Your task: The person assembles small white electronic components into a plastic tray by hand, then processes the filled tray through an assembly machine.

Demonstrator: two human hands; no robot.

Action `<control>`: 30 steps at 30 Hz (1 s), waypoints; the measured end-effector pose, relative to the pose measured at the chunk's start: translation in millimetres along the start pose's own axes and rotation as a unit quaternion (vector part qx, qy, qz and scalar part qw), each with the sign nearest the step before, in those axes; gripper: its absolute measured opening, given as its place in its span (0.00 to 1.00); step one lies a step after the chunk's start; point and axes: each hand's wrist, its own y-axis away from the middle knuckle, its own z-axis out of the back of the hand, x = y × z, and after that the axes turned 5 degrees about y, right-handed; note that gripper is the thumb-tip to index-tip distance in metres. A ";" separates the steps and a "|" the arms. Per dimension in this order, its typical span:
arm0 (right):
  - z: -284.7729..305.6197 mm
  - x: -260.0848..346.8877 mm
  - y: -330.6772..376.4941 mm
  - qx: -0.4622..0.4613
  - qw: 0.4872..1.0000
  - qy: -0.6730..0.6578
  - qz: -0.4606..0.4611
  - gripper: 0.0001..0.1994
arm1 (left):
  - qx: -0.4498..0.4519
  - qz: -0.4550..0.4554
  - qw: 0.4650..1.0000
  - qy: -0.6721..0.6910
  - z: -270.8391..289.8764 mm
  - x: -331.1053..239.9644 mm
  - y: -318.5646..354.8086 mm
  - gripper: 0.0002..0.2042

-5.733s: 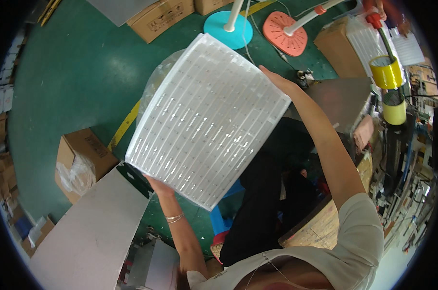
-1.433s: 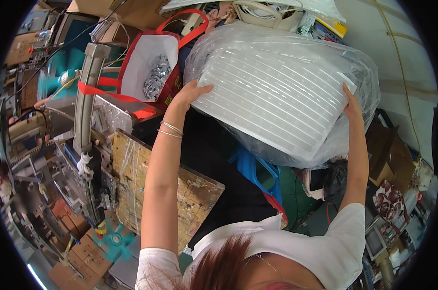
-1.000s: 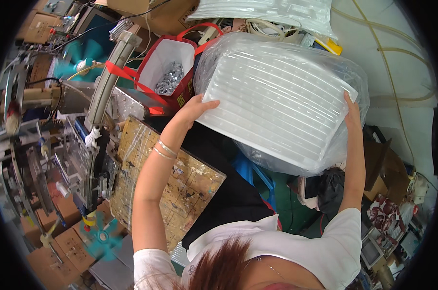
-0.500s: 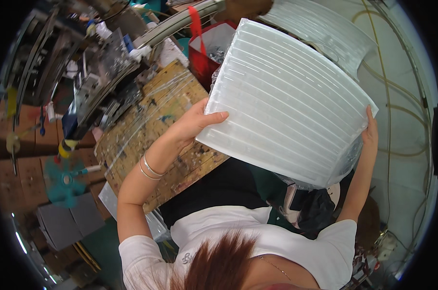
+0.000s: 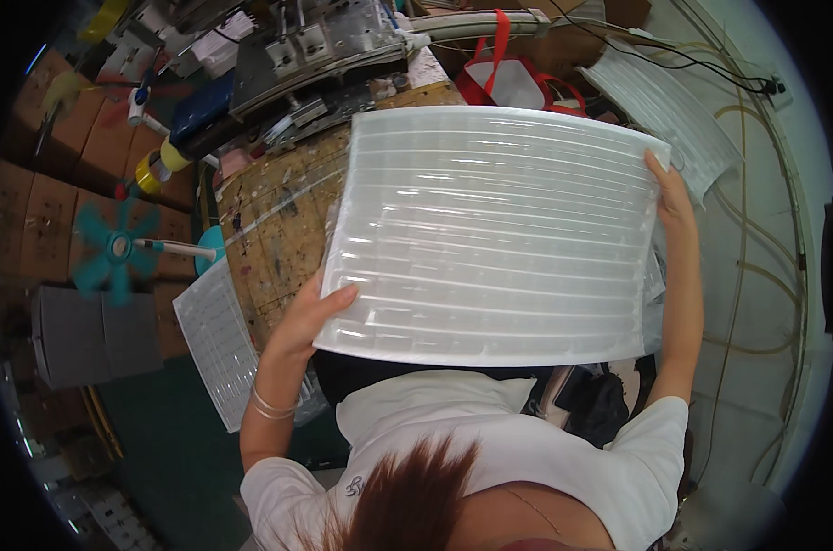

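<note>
Between my two hands is a large translucent white plastic tray (image 5: 495, 234) with raised parallel ribs, held up in front of my body. My left hand (image 5: 308, 317) grips its near left corner, thumb lying on top and the other fingers hidden underneath. On the far right corner, my right hand (image 5: 674, 195) is closed round the edge, its fingers partly out of sight. The tray covers part of the paint-stained wooden workbench (image 5: 283, 207). Clear plastic film shows beneath its right side.
A metal machine (image 5: 292, 69) stands at the bench's far end, beside a red bag (image 5: 513, 83). Another ribbed tray (image 5: 669, 115) leans at the far right; one more sheet (image 5: 219, 344) sits low at the left. A teal fan (image 5: 118, 243) and cardboard boxes (image 5: 104, 147) are farther left.
My view has turned, so the bench and machine appear shifted. The tray has come nearer my body and leftward in the picture, and lies straighter across. Both hands keep their hold.
</note>
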 end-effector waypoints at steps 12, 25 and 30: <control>-259.5 8.7 -77.2 0.239 0.966 0.071 -0.070 0.26 | -0.249 -0.070 0.963 0.072 117.0 55.5 97.2 0.23; -293.1 -18.2 -118.1 0.213 0.973 0.059 -0.071 0.28 | -0.283 -0.058 0.955 -0.063 159.1 51.5 55.0 0.21; -283.3 -7.8 -103.5 0.141 0.963 0.219 0.067 0.43 | -0.294 -0.057 0.953 -0.051 162.4 53.4 54.6 0.20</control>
